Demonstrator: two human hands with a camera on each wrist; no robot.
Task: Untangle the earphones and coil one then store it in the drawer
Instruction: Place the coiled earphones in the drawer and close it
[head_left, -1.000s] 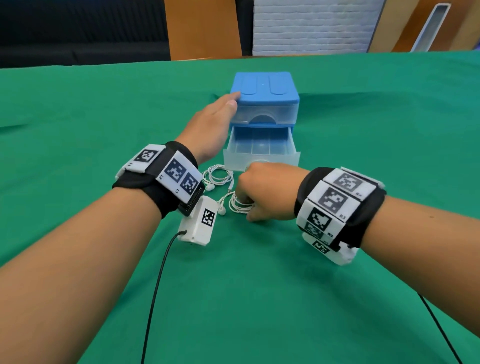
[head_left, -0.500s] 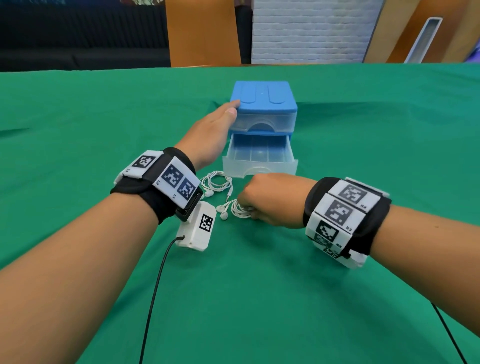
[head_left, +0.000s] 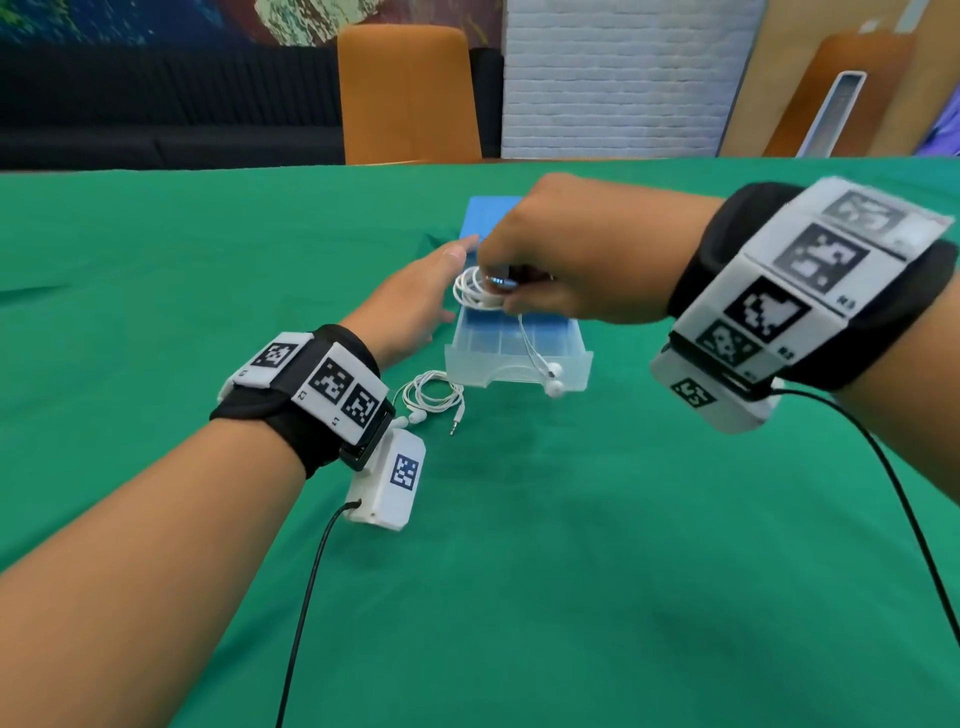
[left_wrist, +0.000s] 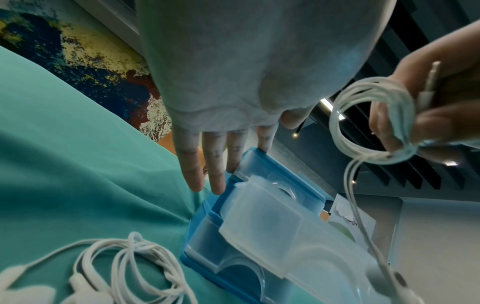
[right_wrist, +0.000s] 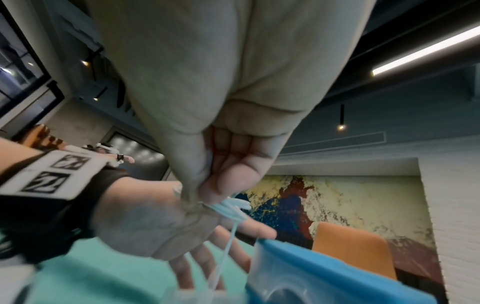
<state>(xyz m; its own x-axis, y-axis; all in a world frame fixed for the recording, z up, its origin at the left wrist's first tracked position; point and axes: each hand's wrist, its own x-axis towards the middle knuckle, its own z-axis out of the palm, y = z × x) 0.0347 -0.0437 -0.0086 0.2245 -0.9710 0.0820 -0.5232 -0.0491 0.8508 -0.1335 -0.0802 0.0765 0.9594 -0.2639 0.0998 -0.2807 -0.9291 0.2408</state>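
My right hand (head_left: 506, 291) pinches a coiled white earphone (head_left: 475, 292) in the air above the pulled-out clear drawer (head_left: 519, 349) of a small blue drawer unit (head_left: 485, 218). Its two earbuds (head_left: 553, 379) dangle over the drawer's front edge. In the left wrist view the coil (left_wrist: 374, 123) and its plug show in the right fingers (left_wrist: 389, 123). My left hand (head_left: 415, 296) lies flat with straight fingers (left_wrist: 213, 164) against the unit's left side. A second coiled earphone (head_left: 431, 397) rests on the green cloth just left of the drawer front.
Green cloth (head_left: 571, 571) covers the whole table. An orange chair (head_left: 410, 93) and a white brick wall (head_left: 613, 78) stand behind the far edge. Black cables trail from both wrist cameras over the cloth.
My right hand has lifted one coiled earphone off the cloth and carried it up over the open drawer. The left hand stays against the drawer unit.
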